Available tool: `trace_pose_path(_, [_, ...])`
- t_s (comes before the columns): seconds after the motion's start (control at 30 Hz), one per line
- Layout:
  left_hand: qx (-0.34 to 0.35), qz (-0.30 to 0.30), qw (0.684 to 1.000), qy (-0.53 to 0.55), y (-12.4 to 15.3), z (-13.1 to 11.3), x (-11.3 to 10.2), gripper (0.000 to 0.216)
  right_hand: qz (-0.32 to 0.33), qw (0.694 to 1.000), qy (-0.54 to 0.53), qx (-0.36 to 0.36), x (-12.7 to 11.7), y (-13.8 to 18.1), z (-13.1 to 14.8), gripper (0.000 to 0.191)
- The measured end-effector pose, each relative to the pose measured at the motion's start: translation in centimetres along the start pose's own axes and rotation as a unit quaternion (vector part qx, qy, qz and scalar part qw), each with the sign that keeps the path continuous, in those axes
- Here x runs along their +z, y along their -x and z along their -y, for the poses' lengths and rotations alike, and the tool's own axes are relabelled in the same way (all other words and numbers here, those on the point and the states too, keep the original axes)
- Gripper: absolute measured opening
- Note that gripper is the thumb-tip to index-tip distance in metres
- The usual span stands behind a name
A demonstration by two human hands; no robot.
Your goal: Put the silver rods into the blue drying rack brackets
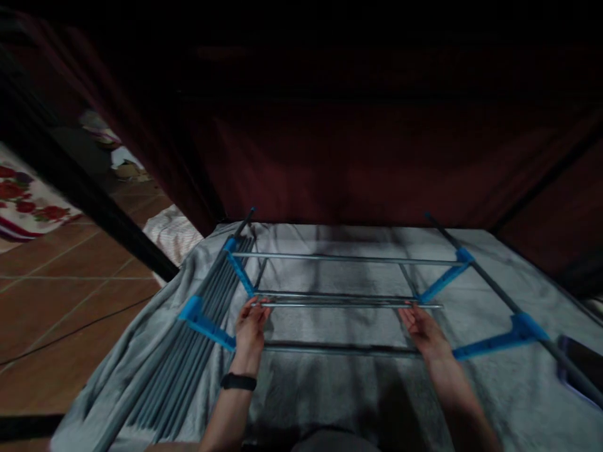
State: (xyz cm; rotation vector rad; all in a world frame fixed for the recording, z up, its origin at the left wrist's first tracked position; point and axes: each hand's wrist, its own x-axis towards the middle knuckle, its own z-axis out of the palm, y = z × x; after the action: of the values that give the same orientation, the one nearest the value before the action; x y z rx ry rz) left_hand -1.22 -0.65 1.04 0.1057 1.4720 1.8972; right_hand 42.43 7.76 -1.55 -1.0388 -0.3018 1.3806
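Note:
A thin, shiny metal rod (339,306) lies level across the space between my hands. My left hand (251,319), with a black band on its wrist, is closed around the rod's left end. Toward the other end, my right hand (421,325) pinches the same rod, whose tip sticks out past the fingers. Around and beneath it stands a frame of grey tubes (343,258). Blue plastic brackets, such as the near left one (207,325) and the near right one (494,338), join its tubes. Just behind the rod runs a parallel crossbar (301,294).
Several loose grey tubes (176,367) lie side by side at the left on a grey blanket (330,395). A dark, flat object (584,367) rests at the right edge. Dark red curtains (330,163) hang behind. Left of the bed are a black post (108,213) and tiled floor (75,295).

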Motion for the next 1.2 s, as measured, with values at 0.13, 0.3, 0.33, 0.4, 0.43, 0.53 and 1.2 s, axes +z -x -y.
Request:
trace_pose_path(0.13, [-0.038,-0.029,0.997,0.055,-1.0,-0.5,-0.2,0.025,-0.049,0.998,-0.031,-0.001,1.4,-1.7,-0.2,0.034])
trace_pose_path(0.3, [-0.048,-0.035,0.997,0.053,-1.7,-0.8,-1.0,0.022,-0.021,0.998,-0.063,0.001,2.2,-2.2,-0.6,0.039])
trace_pose_path(0.33, [-0.047,-0.036,0.997,0.055,-1.8,-0.8,-1.1,0.021,-0.014,0.998,-0.064,0.000,2.2,-2.2,-0.7,0.040])
trace_pose_path(0.4, [-0.042,-0.042,0.997,0.053,-1.9,-0.8,-1.4,0.021,-0.007,0.998,-0.064,0.000,2.3,-2.0,-1.0,0.040])
trace_pose_path(0.43, [-0.038,-0.046,0.997,0.050,-2.0,-0.8,-1.5,0.022,-0.003,0.998,-0.064,0.000,2.4,-1.9,-1.1,0.040])
trace_pose_path(0.53, [-0.020,-0.043,0.998,0.040,-2.6,-0.5,-1.9,0.020,0.004,0.998,-0.064,0.000,2.7,-1.8,-1.3,0.038])
trace_pose_path(1.2, [0.015,-0.035,0.998,0.040,-3.8,0.0,-2.2,0.022,0.004,0.998,-0.066,0.010,5.1,-1.5,-0.8,0.030])
